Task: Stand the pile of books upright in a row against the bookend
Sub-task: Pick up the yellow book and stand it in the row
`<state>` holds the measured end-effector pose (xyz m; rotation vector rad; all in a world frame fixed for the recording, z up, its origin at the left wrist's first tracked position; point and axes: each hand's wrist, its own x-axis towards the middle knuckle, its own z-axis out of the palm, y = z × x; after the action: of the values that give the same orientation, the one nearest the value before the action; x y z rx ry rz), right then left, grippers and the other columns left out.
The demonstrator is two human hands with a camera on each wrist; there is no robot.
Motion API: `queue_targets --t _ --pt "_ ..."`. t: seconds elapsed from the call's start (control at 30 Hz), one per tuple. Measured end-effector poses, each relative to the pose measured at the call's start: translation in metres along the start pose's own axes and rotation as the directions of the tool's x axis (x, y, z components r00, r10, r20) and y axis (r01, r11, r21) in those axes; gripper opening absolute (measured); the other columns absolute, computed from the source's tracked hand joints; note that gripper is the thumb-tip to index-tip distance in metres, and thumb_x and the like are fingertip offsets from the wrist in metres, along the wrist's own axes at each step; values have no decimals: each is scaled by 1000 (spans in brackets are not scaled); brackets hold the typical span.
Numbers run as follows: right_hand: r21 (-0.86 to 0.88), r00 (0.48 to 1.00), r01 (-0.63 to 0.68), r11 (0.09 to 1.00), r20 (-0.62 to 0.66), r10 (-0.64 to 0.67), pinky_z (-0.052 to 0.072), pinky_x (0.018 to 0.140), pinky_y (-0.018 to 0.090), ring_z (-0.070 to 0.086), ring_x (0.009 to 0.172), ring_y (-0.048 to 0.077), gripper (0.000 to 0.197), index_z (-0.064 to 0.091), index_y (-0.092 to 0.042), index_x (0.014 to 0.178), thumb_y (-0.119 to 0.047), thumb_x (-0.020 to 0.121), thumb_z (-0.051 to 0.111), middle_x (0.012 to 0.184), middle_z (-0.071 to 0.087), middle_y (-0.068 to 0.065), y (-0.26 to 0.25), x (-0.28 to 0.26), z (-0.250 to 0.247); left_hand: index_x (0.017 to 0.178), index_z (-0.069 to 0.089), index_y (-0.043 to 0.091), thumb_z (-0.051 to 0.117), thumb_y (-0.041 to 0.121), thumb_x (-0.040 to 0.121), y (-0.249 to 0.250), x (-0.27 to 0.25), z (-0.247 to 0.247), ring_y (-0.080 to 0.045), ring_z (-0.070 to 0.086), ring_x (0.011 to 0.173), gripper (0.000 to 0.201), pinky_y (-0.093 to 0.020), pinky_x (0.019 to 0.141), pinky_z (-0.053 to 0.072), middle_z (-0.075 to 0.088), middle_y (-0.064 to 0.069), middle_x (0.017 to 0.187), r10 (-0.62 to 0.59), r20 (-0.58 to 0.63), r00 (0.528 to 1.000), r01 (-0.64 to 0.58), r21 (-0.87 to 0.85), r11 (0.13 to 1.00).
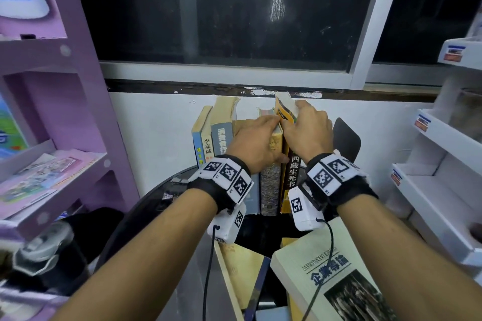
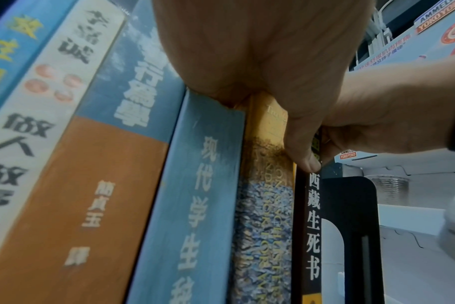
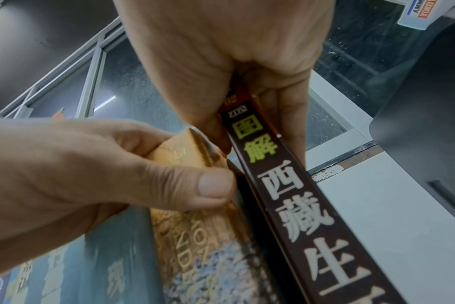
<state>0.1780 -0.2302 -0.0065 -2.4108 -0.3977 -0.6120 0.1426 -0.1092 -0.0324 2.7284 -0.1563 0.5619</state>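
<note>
While several books are already standing spine-out in a row (image 1: 221,143) on the dark round bench (image 1: 146,206), the right hand (image 1: 307,133) is clamping the top of the brown-spined book (image 1: 290,177), thumb one side, fingers the other, seating it at the row's right end. The black bookend (image 1: 348,138) is standing just beside it; contact cannot be judged. The left hand (image 1: 254,143) is gripping the neighbouring speckled-spine book (image 1: 271,190), steadying it. Task judged more than half done: cream paperback (image 1: 326,276) and others are lying flat nearby, waiting. Covers are looking matte, worn at the edges; the bookend is looking smooth, round-cornered.
</note>
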Motion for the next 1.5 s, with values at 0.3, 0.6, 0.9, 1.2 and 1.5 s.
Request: queue_targets --t 0.3,0.6,0.9,1.2,1.5 --pt "68 1000 6 998 28 -8 47 79 38 58 100 39 34 60 -13 111 -39 90 52 104 66 17 3 6 3 146 34 15 78 46 70 2 -1 2 -23 40 133 92 -45 110 34 37 0 150 -22 -27 999 22 -12 1000" --pt "178 985 -66 982 169 35 47 81 40 52 103 40 39 59 -10 95 -38 87 33 106 62 22 -5 8 -11 148 31 13 77 45 72 3 -1 -1 -23 36 136 95 -40 112 30 33 -2 153 -24 -27 999 24 15 1000" --pt "150 978 -48 987 209 16 53 79 48 57 94 40 39 59 -7 98 -33 91 31 103 61 23 -6 7 -17 147 32 14 77 46 72 4 -2 -1 -22 37 135 94 -42 111 32 34 -1 152 -34 -23 999 35 10 999" --pt "192 968 -68 979 251 18 54 80 53 62 94 39 45 58 -13 108 -45 89 33 106 62 19 -7 2 -21 145 35 14 78 46 71 2 -1 1 -23 42 131 91 -44 109 35 39 -1 149 -31 -33 999 31 2 1000" --pt "375 924 -233 897 373 85 61 72 41 68 89 26 45 48 -21 134 -46 96 46 115 62 9 -1 -10 -39 144 36 16 78 45 71 8 -6 -4 -23 44 129 89 -41 108 35 43 -2 144 -34 -43 999 33 -18 999"
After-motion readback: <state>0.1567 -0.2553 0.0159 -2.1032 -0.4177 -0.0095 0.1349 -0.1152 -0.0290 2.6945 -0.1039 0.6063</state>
